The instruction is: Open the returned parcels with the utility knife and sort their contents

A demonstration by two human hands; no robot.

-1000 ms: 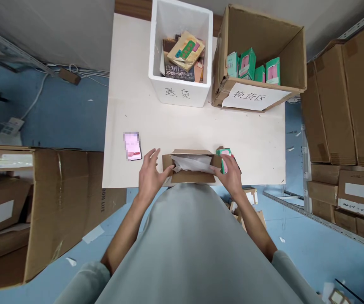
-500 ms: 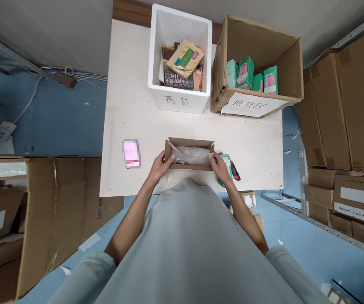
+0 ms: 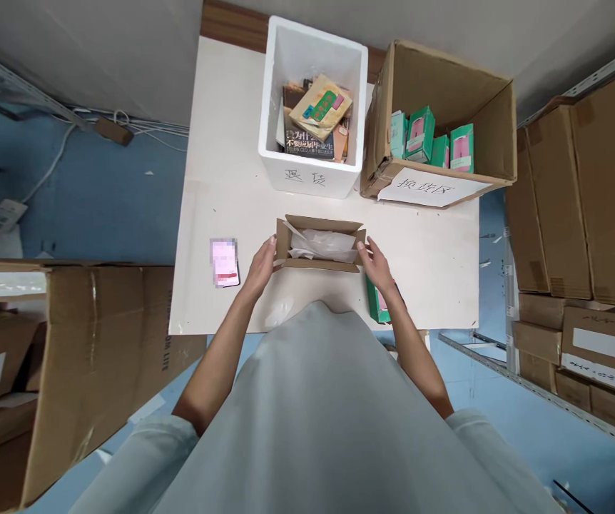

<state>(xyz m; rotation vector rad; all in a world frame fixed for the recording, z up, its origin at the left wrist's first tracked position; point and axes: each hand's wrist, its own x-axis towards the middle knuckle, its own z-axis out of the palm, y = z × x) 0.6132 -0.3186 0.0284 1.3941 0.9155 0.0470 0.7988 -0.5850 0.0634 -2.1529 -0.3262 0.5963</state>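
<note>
A small open cardboard box point(image 3: 321, 265) sits on the white table in front of me, its flaps raised. Crumpled translucent wrapping point(image 3: 322, 244) fills the inside. My left hand point(image 3: 261, 265) is at the left end of the box, fingers close together along the flap. At the opposite end, my right hand point(image 3: 376, 264) has its thumb on the right flap and its fingers on the outside. A green and pink packet point(image 3: 379, 303) lies partly hidden under my right wrist. Left of the box is a phone point(image 3: 225, 263) with a lit, blurred screen.
A white foam bin point(image 3: 307, 180) at the back holds books point(image 3: 315, 118). Beside it, a large cardboard carton point(image 3: 457, 75) contains several green and pink packets point(image 3: 419, 135). Stacked cartons point(image 3: 596, 193) stand right of the table, and a big carton point(image 3: 104, 343) stands on the left.
The small box has moved away from my body, with both hands going along to its ends. My right forearm now covers the red and black tool seen beside the green packet.
</note>
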